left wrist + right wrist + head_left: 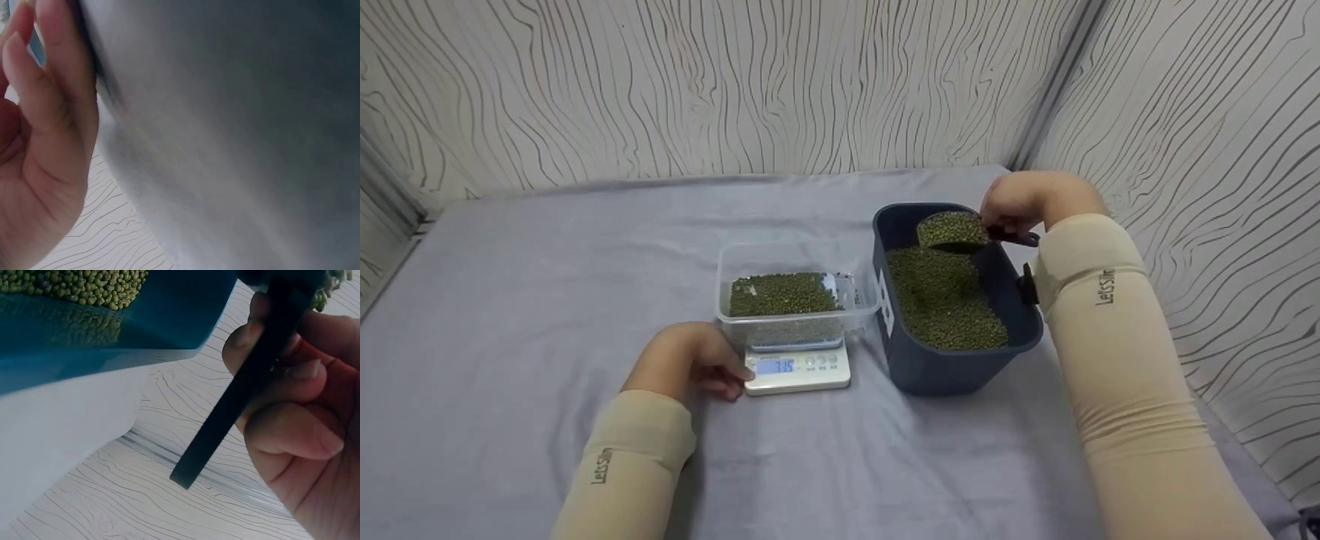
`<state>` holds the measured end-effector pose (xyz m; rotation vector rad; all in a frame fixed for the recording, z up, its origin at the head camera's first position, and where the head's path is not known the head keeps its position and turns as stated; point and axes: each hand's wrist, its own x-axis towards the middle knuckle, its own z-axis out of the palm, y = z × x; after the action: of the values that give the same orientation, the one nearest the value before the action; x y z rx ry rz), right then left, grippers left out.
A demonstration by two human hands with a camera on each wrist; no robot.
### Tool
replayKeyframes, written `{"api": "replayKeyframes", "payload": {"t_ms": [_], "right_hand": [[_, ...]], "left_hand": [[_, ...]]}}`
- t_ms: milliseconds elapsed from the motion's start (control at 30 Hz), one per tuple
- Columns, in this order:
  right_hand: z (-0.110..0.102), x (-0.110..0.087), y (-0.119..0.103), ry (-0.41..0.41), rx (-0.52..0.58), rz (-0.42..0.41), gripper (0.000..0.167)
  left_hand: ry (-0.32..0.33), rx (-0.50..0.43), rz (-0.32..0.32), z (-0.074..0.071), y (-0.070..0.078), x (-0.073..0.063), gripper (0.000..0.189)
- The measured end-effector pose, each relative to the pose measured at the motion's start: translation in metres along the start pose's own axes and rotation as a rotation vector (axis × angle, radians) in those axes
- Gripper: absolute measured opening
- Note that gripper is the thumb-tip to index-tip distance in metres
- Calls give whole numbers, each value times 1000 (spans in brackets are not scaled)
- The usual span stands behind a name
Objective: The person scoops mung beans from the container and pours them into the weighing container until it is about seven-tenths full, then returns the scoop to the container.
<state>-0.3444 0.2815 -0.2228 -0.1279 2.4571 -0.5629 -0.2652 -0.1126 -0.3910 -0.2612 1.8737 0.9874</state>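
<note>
In the head view, my right hand (1020, 201) grips the black handle (236, 396) of a scoop (956, 231) heaped with green mung beans. The scoop is over the far right part of a dark blue bin (937, 373), which holds more mung beans (952, 307). At the left edge of a white kitchen scale (810, 379), my left hand (694, 356) touches the corner beside the lit display. A clear plastic container (795, 321) with a layer of mung beans (780, 294) sits on the scale. The left wrist view shows this hand's fingers (62, 84) only loosely bent.
A grey cloth (547, 300) with wrinkles covers the table. Wood-grain patterned panels (697, 90) stand behind and to the right. The bin is close beside the container's right side.
</note>
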Motion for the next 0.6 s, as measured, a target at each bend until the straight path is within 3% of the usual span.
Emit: {"api": "replayKeyframes", "payload": {"t_ms": [600], "right_hand": [[6, 4, -49, -76, -16, -40, 19]], "left_hand": [[35, -10, 5, 2, 1, 0, 12]]}}
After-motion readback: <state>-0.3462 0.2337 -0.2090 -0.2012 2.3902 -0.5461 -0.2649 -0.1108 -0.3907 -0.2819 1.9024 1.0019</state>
